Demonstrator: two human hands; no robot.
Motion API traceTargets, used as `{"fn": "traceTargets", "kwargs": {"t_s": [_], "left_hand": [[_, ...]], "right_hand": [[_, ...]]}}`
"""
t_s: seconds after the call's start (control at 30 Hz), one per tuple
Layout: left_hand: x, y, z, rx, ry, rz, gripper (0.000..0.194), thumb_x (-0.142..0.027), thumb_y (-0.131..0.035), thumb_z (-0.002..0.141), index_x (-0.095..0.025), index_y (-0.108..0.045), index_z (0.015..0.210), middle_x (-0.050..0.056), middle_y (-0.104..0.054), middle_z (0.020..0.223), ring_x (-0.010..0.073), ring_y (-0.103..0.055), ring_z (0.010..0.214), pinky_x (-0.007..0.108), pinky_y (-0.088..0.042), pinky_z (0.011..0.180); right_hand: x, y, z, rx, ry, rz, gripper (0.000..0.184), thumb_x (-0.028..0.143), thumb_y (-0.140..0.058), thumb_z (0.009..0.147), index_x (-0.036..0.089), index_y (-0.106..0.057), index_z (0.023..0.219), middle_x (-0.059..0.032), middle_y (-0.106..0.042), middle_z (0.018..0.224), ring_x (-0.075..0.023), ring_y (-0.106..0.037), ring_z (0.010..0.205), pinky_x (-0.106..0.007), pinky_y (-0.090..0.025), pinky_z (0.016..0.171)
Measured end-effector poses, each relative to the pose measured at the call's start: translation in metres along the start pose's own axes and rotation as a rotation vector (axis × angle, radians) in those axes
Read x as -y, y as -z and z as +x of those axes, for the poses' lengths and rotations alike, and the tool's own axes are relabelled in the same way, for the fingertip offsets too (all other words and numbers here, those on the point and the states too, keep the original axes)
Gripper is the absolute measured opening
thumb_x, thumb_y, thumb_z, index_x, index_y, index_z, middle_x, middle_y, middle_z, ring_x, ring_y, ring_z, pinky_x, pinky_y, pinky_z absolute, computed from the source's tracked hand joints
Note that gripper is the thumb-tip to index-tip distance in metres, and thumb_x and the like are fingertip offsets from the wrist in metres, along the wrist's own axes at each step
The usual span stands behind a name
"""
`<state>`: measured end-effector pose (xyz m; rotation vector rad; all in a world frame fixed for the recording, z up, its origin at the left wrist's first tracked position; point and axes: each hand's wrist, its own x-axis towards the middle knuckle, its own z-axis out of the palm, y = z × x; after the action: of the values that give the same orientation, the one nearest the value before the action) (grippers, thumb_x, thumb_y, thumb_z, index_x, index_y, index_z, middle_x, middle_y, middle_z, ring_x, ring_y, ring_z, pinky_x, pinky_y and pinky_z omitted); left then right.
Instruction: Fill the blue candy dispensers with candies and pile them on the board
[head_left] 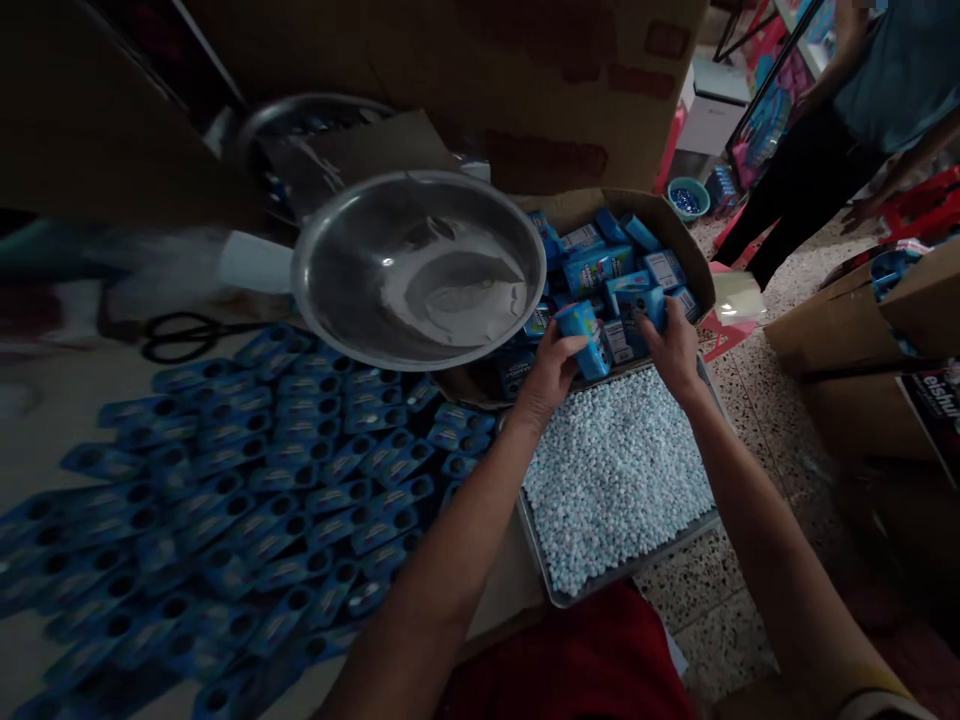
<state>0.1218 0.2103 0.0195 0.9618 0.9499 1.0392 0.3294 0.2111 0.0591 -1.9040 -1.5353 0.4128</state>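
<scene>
My left hand (pixel 553 368) is closed round a small blue box (pixel 583 338), held tilted above the near edge of a cardboard carton (pixel 701 270). In my right hand (pixel 673 348) is another blue box (pixel 643 306), gripped between thumb and fingers over the same carton. Many more printed blue boxes (pixel 600 266) lie jumbled inside it. Just below my hands, a metal tray (pixel 637 575) is heaped with small white and pale blue pellets (pixel 622 480).
A large steel bowl (pixel 307 250) stands left of the carton. Rows of flat blue cartons with round holes (pixel 247 470) cover the table's left side, near black-handled scissors (pixel 184 337). At right, another person (pixel 840 130) stands by brown cardboard boxes (pixel 832 330).
</scene>
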Motion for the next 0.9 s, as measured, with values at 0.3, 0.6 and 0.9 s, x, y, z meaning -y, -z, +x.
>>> {"fn": "traceTargets", "kwargs": {"t_s": [0.3,0.6,0.9], "left_hand": [[-0.028,-0.036,-0.048,-0.063,0.465,-0.492,0.044,-0.065,-0.068,0.092,-0.022,-0.071,0.101,0.005,-0.080,0.090,0.0250,-0.079,0.087,0.045,-0.068,0.087],[-0.011,-0.089,-0.134,-0.113,0.803,-0.808,0.034,-0.051,-0.062,0.103,-0.019,-0.072,0.100,0.003,-0.081,0.086,0.0181,-0.078,0.072,0.033,-0.068,0.075],[0.045,-0.058,-0.156,0.040,0.933,-0.552,0.041,-0.057,-0.071,0.092,-0.017,-0.070,0.087,0.006,-0.074,0.070,0.0201,-0.070,0.052,0.029,-0.058,0.047]], "right_hand": [[0.001,0.068,-0.112,-0.104,0.103,0.211,0.040,0.044,-0.072,0.095,0.027,-0.062,0.130,-0.0068,-0.076,0.114,-0.0245,-0.071,0.101,-0.042,-0.059,0.093],[-0.015,0.074,-0.172,-0.063,0.257,0.302,0.042,0.037,-0.072,0.098,0.031,-0.065,0.140,-0.0096,-0.078,0.130,-0.0293,-0.074,0.120,-0.049,-0.061,0.106],[-0.056,0.147,-0.150,0.902,0.150,0.587,0.056,0.049,-0.092,0.081,0.030,-0.076,0.131,-0.0043,-0.080,0.123,-0.0246,-0.075,0.111,-0.040,-0.061,0.100]]}}
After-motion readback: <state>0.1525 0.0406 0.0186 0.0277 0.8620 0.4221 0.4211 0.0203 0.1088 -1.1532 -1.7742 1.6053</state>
